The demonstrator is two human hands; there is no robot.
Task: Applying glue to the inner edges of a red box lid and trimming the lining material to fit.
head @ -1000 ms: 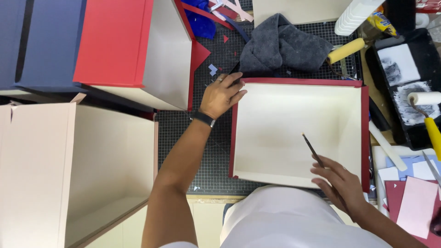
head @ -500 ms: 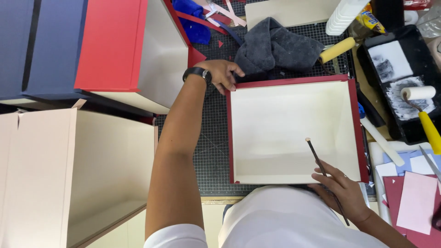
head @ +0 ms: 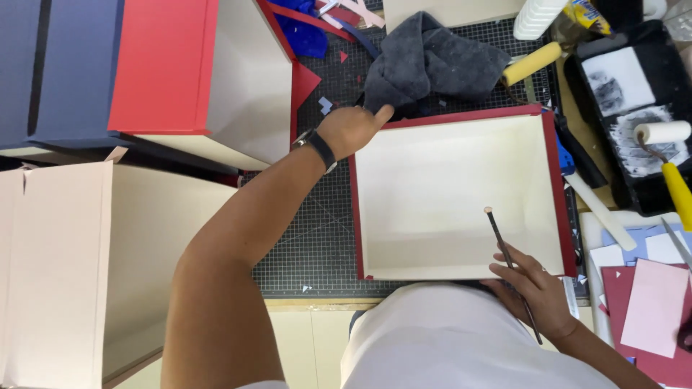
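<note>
Open red-edged box (head: 461, 209), cream inside, sits square on the gridded mat (head: 317, 238). Left hand (head: 351, 130) closes on the soft grey cloth (head: 432, 61) beyond its far corner. Right hand (head: 537, 292) grips a thin brush (head: 508, 256) over the near wall.

craft workshop | cutting mat (head: 317, 245) | glue roller (head: 667, 155) | card boxes (head: 173, 72)

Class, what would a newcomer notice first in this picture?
The open box with red edges and a cream inside fills the middle of the cutting mat. The left hand reaches the grey cloth behind it; the right hand holds a thin brush at its near side.
</note>
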